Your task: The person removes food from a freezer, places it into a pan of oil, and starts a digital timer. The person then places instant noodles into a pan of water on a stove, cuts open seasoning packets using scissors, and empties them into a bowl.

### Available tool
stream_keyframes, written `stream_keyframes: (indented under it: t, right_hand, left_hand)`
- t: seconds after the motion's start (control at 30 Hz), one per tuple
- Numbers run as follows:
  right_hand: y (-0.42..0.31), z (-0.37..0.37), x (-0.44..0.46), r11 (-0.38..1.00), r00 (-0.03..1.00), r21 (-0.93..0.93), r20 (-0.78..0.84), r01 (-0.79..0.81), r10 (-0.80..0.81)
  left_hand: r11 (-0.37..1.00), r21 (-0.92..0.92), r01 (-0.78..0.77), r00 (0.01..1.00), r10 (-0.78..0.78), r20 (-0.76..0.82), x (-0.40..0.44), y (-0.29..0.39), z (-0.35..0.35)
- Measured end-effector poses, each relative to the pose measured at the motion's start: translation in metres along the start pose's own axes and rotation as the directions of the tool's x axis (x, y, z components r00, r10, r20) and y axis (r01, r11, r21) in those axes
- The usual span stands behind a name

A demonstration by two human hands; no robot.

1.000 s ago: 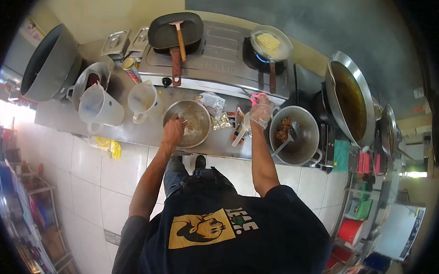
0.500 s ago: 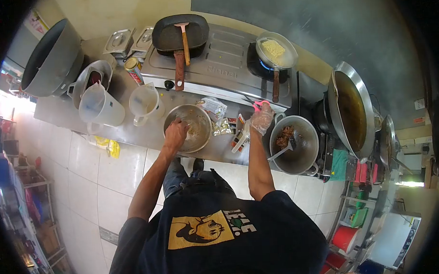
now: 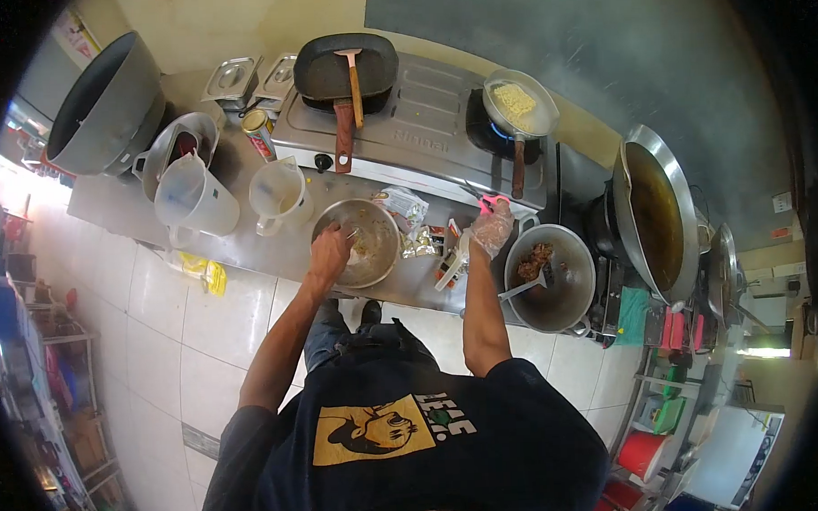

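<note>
My bare left hand (image 3: 331, 251) is inside a steel mixing bowl (image 3: 387, 267), its fingers bent and closed. A thin shiny piece shows by the fingertips, too small to name. Pale residue coats the inside of the bowl. My right hand (image 3: 492, 232) wears a clear plastic glove, its fingers closed at the handles of pink scissors (image 3: 490, 201). The dark blades point left toward the stove's front. Just below the right hand lies a white-handled utensil (image 3: 449, 274). Foil and plastic packets (image 3: 404, 207) lie between the bowl and the right hand.
A pot (image 3: 573, 295) with browned food and a spatula (image 3: 525, 287) stands at right. Noodles sit in a frying pan (image 3: 540, 90) over a blue flame. A large wok (image 3: 655, 211) of oily liquid is further right. Two plastic jugs (image 3: 195, 204) stand left.
The whole view has shifted slightly right and down. My right hand sits a little lower against the scissors. My left hand stays in the bowl.
</note>
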State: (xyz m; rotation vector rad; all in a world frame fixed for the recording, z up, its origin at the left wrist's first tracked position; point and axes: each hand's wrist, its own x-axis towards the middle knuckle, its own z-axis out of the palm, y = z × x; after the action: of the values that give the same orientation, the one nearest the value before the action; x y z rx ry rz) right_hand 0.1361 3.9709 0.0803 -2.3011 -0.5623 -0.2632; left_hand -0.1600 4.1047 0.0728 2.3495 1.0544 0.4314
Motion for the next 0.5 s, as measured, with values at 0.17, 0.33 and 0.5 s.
stream_keyframes:
  t: [0.17, 0.33, 0.5]
  right_hand:
    - [0.009, 0.008, 0.001, 0.999, 0.999, -0.027, -0.019, 0.031, -0.031]
    - [0.014, 0.011, 0.002, 0.997, 0.996, -0.016, -0.048, 0.072, -0.073]
    - [0.007, 0.004, 0.001, 0.996, 0.995, -0.002, -0.040, 0.090, -0.090]
  left_hand:
    - [1.000, 0.011, -0.010, 1.000, 0.010, -0.014, -0.001, -0.001, 0.001]
    - [0.998, -0.023, -0.053, 0.997, 0.052, -0.054, -0.002, -0.002, 0.002]
    - [1.000, 0.007, -0.016, 0.999, 0.016, 0.028, 0.000, 0.002, -0.004]
